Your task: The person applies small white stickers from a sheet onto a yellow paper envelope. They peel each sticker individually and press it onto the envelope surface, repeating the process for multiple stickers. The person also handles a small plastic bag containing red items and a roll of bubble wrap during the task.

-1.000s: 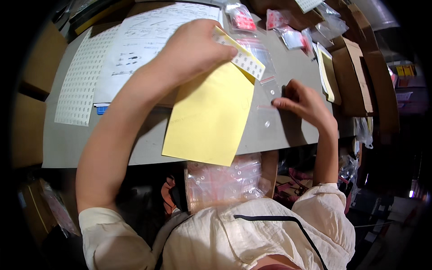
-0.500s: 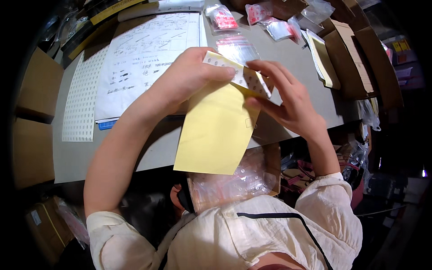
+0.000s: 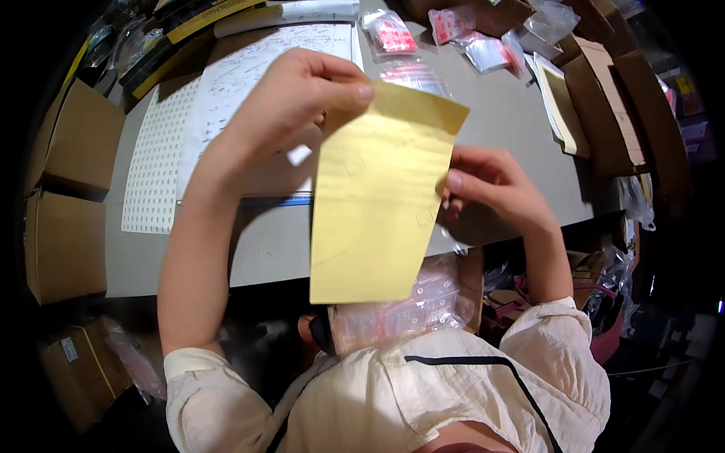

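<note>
A yellow paper sheet point(image 3: 377, 204) hangs in front of me above the table's near edge, its plain yellow side facing me. Faint small outlines show on it. My left hand point(image 3: 310, 94) pinches its upper left corner between thumb and fingers. Its right edge is gripped by my right hand point(image 3: 487, 183), thumb in front and fingers partly hidden behind. Behind the sheet, a clear zip bag point(image 3: 414, 74) lies on the table. Below its lower end sits an open box holding clear plastic bags point(image 3: 408, 313) with small round pieces, close to my body.
On the grey table point(image 3: 521, 143) lie handwritten papers point(image 3: 264, 60) and a white sheet of small printed labels point(image 3: 160, 162) at left. Bags with red-printed contents point(image 3: 394, 38) lie at the back. Cardboard boxes point(image 3: 72, 245) stand left; another box point(image 3: 600, 106) at right has yellow-backed sheets point(image 3: 557, 106) beside it.
The sheet's folded-over printed top strip has turned out of sight, and the sheet now hangs opened flat. My right hand has moved down along its right edge; my left hand has risen slightly.
</note>
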Tool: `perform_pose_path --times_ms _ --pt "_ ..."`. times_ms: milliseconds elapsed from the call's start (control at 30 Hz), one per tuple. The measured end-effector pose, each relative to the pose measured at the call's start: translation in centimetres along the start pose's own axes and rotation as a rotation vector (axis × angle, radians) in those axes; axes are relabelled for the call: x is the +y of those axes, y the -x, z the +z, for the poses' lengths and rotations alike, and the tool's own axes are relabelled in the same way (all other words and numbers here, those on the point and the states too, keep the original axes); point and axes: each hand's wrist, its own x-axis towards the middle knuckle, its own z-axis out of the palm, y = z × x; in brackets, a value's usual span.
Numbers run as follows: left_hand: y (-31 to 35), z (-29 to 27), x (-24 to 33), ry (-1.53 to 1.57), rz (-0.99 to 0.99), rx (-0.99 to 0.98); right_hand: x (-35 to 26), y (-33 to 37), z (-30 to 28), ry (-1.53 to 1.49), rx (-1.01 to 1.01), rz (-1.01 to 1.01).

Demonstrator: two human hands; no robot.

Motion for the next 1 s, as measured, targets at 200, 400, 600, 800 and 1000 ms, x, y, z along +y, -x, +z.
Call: perform_pose_path --times_ms 200,400,600,800,1000 --pt "-0.3 0.4 -0.1 -0.126 -0.013 -0.033 0.4 3.3 -1.9 0.026 -0.072 -0.042" --pt "0.0 1.2 -1.0 -0.023 0.022 -0.047 -1.2 -1.7 -2.2 0.271 0.16 -0.232" --pt "-1.5 0.7 -1.2 -0.157 0.17 0.072 -0.9 -6.0 -3.5 0.028 0.234 -0.263" --pt "0.4 1.5 0.1 0.238 0.048 0.027 0.2 -4.9 -5.7 -0.081 0.237 -0.274" --pt "-0.1 1.7 0.9 0.529 -0.005 -0.001 1.3 -4.7 -5.5 0.126 0.366 -0.568"
